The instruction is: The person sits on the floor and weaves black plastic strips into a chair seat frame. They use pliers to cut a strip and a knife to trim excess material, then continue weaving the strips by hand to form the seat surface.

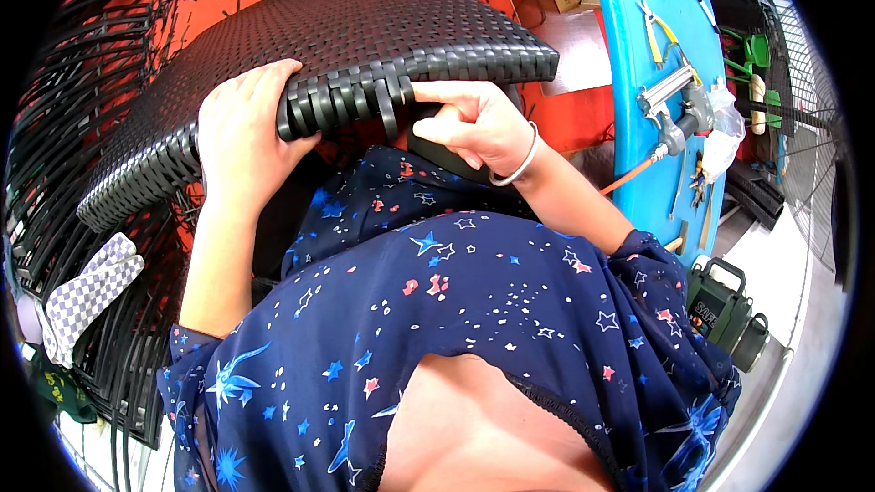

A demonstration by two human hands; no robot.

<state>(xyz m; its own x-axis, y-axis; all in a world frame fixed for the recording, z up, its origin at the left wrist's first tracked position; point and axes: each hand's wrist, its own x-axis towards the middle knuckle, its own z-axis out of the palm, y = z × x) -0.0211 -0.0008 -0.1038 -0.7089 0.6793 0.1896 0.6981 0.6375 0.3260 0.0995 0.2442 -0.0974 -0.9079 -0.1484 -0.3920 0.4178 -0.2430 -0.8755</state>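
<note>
A large black woven wicker panel [365, 32] lies tilted across in front of me, its thick wrapped edge towards me. My left hand [244, 128] grips that edge, fingers on top and thumb underneath. Out of the edge a loose black strip [387, 107] sticks down beside the wrapped weave. My right hand [474, 123], with a white band on its wrist, has its index finger stretched against the edge next to this strip. Its other fingers are curled; whether they hold anything is hidden.
Bundles of black strips [82, 64] stand at the left, with a checked cloth [91, 296] near them. Cut scraps litter the red floor [219, 0]. On the blue table [629, 55] at the right lie yellow-handled pliers [654, 35] and an air tool [674, 109] with an orange hose.
</note>
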